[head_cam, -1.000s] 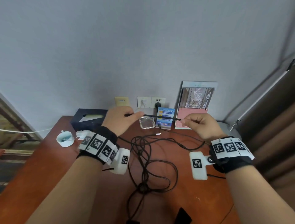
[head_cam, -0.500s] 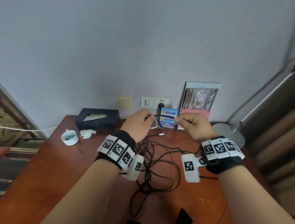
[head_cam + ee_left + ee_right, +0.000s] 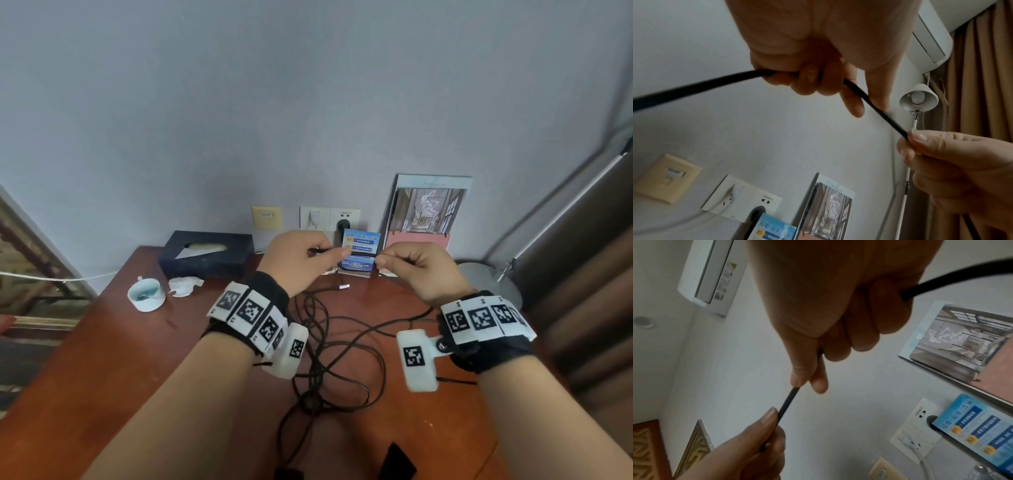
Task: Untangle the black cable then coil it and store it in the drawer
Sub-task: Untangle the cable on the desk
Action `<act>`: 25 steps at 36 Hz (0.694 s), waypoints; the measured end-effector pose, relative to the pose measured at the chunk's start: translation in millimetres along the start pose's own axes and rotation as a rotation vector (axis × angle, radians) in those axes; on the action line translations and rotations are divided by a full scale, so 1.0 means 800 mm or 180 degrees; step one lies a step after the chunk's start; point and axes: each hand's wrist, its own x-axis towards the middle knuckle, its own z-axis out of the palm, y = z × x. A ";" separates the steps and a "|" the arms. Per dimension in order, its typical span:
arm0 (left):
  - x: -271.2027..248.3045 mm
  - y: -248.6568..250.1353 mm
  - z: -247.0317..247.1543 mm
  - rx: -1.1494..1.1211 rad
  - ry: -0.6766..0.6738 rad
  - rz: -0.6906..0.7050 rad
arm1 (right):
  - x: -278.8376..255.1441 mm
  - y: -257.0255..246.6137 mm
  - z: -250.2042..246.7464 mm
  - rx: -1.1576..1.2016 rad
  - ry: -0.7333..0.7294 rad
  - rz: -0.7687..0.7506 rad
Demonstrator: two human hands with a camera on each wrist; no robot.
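The black cable (image 3: 342, 346) lies in a loose tangle on the brown desk (image 3: 102, 359), between my forearms. Its silver plug end (image 3: 343, 286) rests behind the tangle. Both hands are raised over the back of the desk. My left hand (image 3: 337, 251) grips the cable with curled fingers, as the left wrist view shows (image 3: 818, 78). My right hand (image 3: 382, 260) pinches it between thumb and forefinger (image 3: 807, 382). A short straight stretch of cable (image 3: 879, 112) spans the small gap between the two hands. No drawer is in view.
At the back left stand a dark tissue box (image 3: 205, 253), a white cup (image 3: 146, 294) and a crumpled tissue (image 3: 185, 286). Wall sockets (image 3: 329, 217), a blue card (image 3: 359, 240), a picture calendar (image 3: 428, 212) and a lamp base (image 3: 489, 284) line the back.
My hands have come closer together, so the straight stretch of cable between them is much shorter. Both still hold the cable; the tangle on the desk looks unchanged.
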 end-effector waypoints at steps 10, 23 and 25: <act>0.002 -0.026 -0.030 0.0239 0.0242 -0.0115 | 0.003 0.007 -0.016 -0.0245 0.0266 0.0093; 0.002 -0.046 -0.046 0.0504 0.0557 -0.0022 | 0.010 0.014 -0.018 -0.0033 0.0491 0.0153; 0.003 -0.049 -0.042 0.0633 0.0673 -0.0083 | 0.012 0.011 -0.015 -0.0048 0.0518 0.0108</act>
